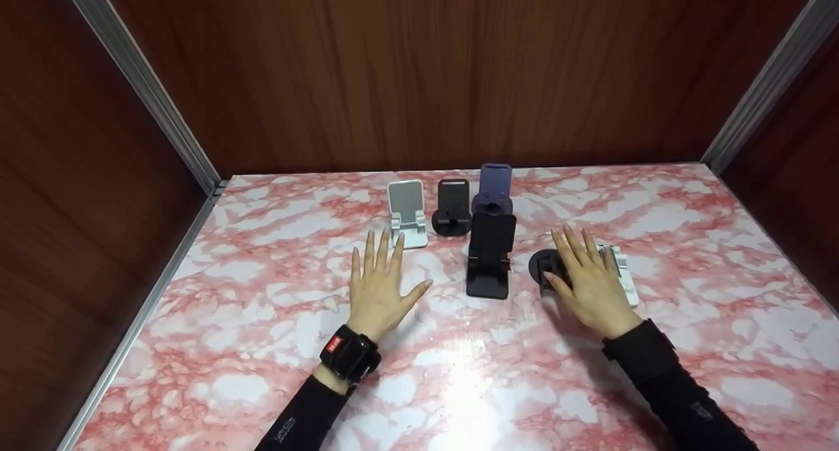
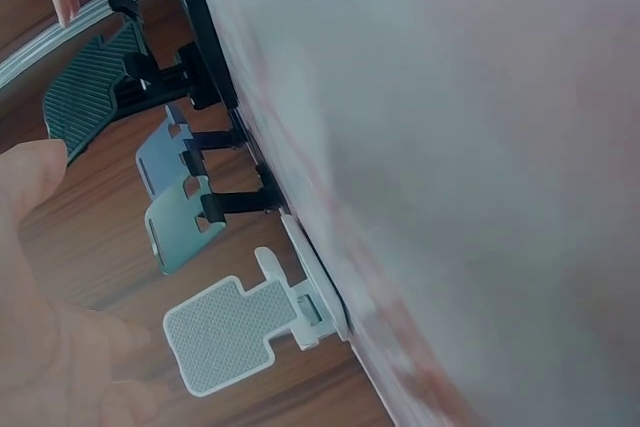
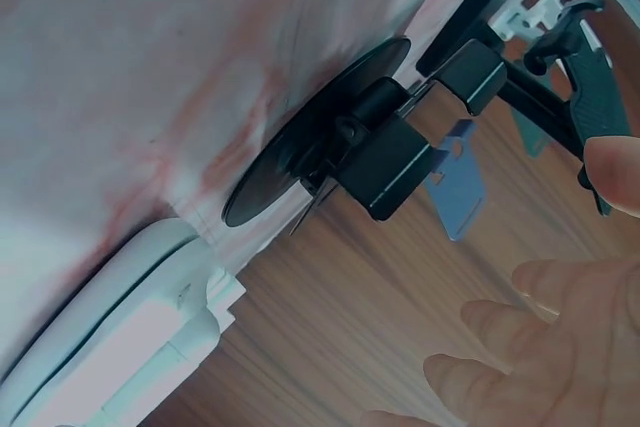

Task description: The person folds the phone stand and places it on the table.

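Observation:
My left hand (image 1: pixel 378 295) is spread flat with straight fingers, holding nothing. Its fingertips are nearest to a white phone stand (image 1: pixel 407 205), upright with a grey pad, also seen in the left wrist view. Palm down, my right hand (image 1: pixel 593 292) hovers with extended fingers over a folded black phone stand (image 3: pixel 385 162) with a round base and a folded white phone stand (image 3: pixel 130 322). The hand partly hides both in the head view. Between the hands stands a taller black phone stand (image 1: pixel 490 254), unfolded and tilted back.
Behind it, a purple phone stand (image 1: pixel 495 181) and a small dark phone stand (image 1: pixel 453 196) stand upright on round bases. The red-and-white marbled table (image 1: pixel 242 320) is bounded by wood-grain panels (image 1: pixel 446 71) at the back and sides, with metal strips (image 1: pixel 147 84) at the corners.

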A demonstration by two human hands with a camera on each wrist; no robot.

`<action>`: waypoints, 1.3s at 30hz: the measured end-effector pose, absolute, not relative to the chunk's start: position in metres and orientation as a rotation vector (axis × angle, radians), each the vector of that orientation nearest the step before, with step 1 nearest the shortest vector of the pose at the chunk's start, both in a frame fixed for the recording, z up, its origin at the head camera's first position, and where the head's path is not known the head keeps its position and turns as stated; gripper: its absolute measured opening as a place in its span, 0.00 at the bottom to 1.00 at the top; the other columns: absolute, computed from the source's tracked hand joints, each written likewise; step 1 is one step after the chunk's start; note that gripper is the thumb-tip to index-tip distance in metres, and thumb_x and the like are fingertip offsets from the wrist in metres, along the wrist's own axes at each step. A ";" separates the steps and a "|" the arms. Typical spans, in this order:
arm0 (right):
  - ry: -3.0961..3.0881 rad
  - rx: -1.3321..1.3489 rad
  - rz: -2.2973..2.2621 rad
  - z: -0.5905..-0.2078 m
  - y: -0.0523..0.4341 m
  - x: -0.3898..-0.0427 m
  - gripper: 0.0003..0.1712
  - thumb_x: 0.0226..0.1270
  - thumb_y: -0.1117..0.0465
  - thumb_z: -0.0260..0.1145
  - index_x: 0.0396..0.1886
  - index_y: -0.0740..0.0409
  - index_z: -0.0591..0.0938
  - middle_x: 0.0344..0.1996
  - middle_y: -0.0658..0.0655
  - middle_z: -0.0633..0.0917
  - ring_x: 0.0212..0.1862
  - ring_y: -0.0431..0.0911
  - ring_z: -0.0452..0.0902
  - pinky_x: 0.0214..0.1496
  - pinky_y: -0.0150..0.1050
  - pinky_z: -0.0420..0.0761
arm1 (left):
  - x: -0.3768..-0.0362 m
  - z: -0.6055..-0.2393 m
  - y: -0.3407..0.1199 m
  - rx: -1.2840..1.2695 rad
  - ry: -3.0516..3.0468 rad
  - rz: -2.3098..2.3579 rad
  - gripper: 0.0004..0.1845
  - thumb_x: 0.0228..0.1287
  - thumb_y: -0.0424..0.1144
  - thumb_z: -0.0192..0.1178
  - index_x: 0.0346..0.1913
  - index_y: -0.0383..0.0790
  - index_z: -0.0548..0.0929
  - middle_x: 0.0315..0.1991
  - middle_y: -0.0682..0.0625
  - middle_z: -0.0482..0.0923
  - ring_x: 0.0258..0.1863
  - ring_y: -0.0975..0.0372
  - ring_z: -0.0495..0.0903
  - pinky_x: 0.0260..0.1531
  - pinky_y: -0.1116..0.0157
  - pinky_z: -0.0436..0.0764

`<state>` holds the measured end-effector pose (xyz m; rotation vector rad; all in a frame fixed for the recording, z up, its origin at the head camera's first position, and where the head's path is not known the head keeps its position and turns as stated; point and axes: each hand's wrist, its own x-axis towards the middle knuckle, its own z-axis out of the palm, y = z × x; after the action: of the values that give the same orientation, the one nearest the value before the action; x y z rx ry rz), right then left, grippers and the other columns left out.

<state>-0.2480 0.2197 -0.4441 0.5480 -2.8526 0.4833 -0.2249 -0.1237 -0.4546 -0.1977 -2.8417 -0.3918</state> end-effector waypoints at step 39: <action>-2.839 0.562 0.480 -0.442 0.215 -0.239 0.39 0.76 0.51 0.56 0.79 0.56 0.53 0.79 0.64 0.52 0.78 0.67 0.42 0.72 0.75 0.45 | -0.280 -0.435 -0.081 -0.634 -2.816 -1.133 0.37 0.74 0.45 0.51 0.79 0.39 0.49 0.79 0.37 0.48 0.79 0.45 0.47 0.78 0.47 0.50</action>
<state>-0.2387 0.2150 -0.4418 0.5618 -2.8386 0.4803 -0.2805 -0.0809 -0.4349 -0.6338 -2.8157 -1.1330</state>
